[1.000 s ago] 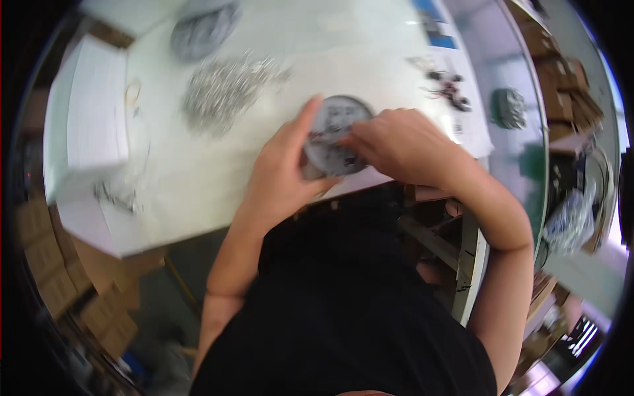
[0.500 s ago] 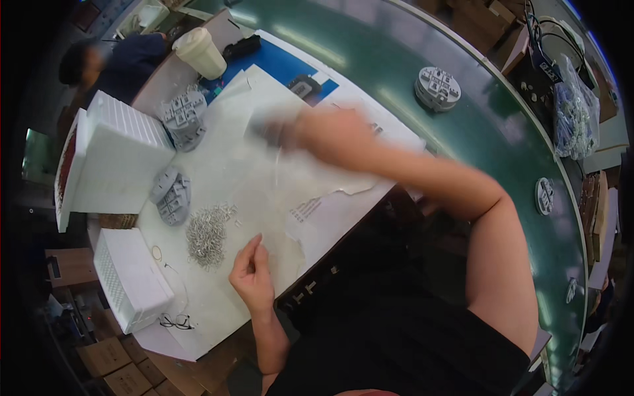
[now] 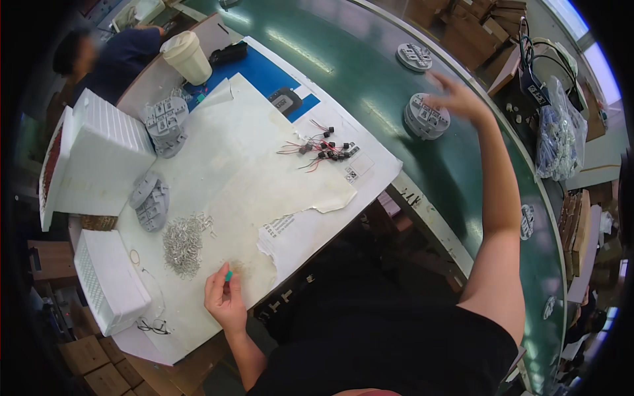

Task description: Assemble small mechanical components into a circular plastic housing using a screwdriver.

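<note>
My left hand (image 3: 226,301) is closed at the near edge of the table, a small green piece (image 3: 229,276) pinched between thumb and fingers. Just beyond it lies a heap of small silvery metal parts (image 3: 183,247). My right arm reaches out over the green belt. Slightly blurred, my right hand (image 3: 460,99) has its fingers stretched out and holds nothing I can see. It is at the edge of a thick grey round moulded part (image 3: 426,119); whether it touches is unclear. Another grey round part (image 3: 414,57) sits farther off on the belt.
White foam boxes (image 3: 109,155) line the table's left side, beside grey round parts (image 3: 150,201). Small black components with red wires (image 3: 327,150) lie at the table's right. At the back stand a cream bin (image 3: 187,56) and a blue mat (image 3: 264,76). Another person (image 3: 122,56) sits far left.
My right hand has swung from above the table to the belt, and the blurred grey thing in it is gone from it. Two grey parts show there instead of one. The green piece now shows.
</note>
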Demonstrator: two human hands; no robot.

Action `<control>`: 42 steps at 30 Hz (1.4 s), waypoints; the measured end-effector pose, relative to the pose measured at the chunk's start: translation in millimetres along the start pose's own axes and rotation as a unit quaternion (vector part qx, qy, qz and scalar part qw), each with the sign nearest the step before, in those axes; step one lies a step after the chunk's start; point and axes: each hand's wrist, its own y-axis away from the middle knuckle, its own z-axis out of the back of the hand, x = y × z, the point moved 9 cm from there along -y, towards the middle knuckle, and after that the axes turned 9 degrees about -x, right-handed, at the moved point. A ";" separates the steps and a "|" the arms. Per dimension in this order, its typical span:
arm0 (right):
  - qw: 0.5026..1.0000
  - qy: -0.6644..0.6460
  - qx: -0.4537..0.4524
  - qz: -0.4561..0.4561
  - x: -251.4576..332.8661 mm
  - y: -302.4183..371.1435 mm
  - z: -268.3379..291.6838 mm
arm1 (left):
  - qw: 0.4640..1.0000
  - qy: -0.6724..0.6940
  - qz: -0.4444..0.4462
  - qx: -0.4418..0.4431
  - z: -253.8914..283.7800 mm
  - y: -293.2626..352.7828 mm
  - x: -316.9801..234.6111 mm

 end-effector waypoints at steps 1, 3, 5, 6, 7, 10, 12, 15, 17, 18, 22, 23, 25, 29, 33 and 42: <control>0.990 0.049 -0.007 0.132 10.6 26.7 -9.7 | 1.000 0.002 0.010 -0.003 -0.9 -2.9 -0.1; 0.992 0.125 0.017 0.021 50.4 65.1 -14.7 | 0.999 -0.029 -0.032 0.025 -6.3 -6.0 -10.4; 0.975 0.204 0.035 -0.076 43.7 70.0 -18.9 | 0.998 -0.049 -0.034 0.024 -8.5 -5.2 -12.6; 0.984 0.159 0.020 -0.072 15.7 65.3 -19.5 | 0.997 -0.028 -0.057 0.039 -13.2 -5.8 -17.5; 0.991 0.112 0.004 -0.072 -14.4 57.2 -20.8 | 0.995 -0.008 -0.084 0.056 -17.7 -8.5 -22.5; 0.999 -0.043 0.001 -0.008 43.0 28.0 -50.3 | 0.993 -0.004 -0.113 0.025 -12.0 -6.2 -29.0; 0.965 -0.245 0.021 0.086 145.9 19.2 -73.9 | 0.992 -0.006 -0.125 0.001 -10.6 -7.2 -32.7; 0.955 -0.059 0.097 0.275 333.5 30.7 -127.9 | 0.987 -0.037 -0.157 0.020 -13.4 -5.4 -43.5; 0.948 -0.008 0.143 0.283 373.2 24.1 -156.5 | 0.987 -0.024 -0.159 0.018 -13.2 -8.9 -39.9; 0.932 0.015 0.168 0.321 383.3 18.1 -169.5 | 0.985 -0.012 -0.168 0.026 -14.2 -9.6 -39.3; 0.915 -0.081 0.158 0.361 391.4 3.7 -176.4 | 0.983 0.003 -0.184 0.016 -10.5 -4.2 -38.1; 0.917 -0.218 0.098 0.318 385.4 -5.7 -157.0 | 0.982 0.007 -0.188 0.008 -9.6 -4.2 -38.8; 0.951 -0.181 0.094 0.232 370.2 -5.6 -165.4 | 0.981 0.006 -0.193 0.013 -8.9 -5.3 -40.4; 0.993 -0.071 0.081 0.054 348.8 18.2 -170.1 | 0.979 0.007 -0.202 0.037 -12.9 -6.8 -42.9; 0.995 -0.020 0.079 0.049 348.4 29.5 -185.2 | 0.978 0.020 -0.202 0.054 -14.4 -9.3 -41.4; 0.986 -0.145 0.046 0.071 354.7 31.6 -159.4 | 0.980 0.005 -0.166 -0.106 23.5 -5.5 -35.0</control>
